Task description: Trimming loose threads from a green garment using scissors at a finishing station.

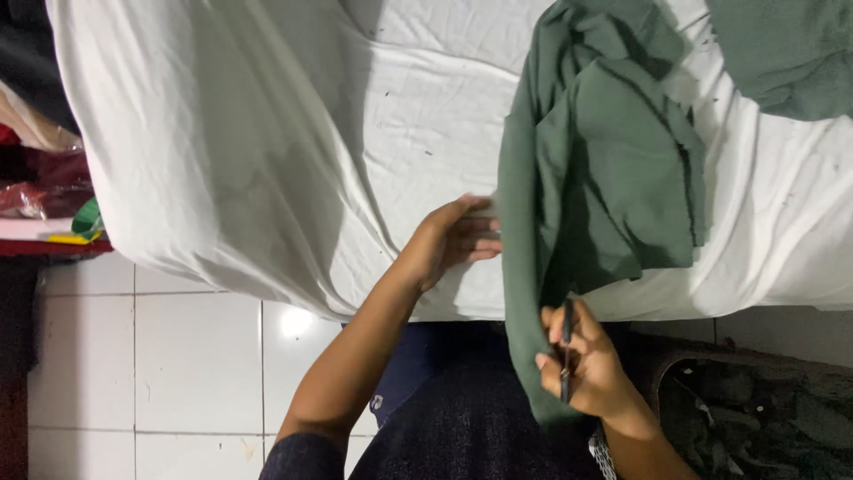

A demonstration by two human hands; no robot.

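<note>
A dark green cloth (pixel 613 178) lies in folds on a table under a white sheet (pixel 267 142), and one long edge of it hangs over the near side. My left hand (pixel 458 238) pinches that hanging edge near the table's rim, fingers closed on the fabric. Lower down, my right hand (pixel 582 364) is closed around black scissors (pixel 566 351), whose blades point up along the same green edge. I cannot tell whether the blades are open.
A second green piece (pixel 791 53) rests at the far right corner. White floor tiles (pixel 178 356) lie to the left. Bags and red items (pixel 44 204) crowd the left edge. A dark pile of scraps (pixel 755 418) sits at lower right.
</note>
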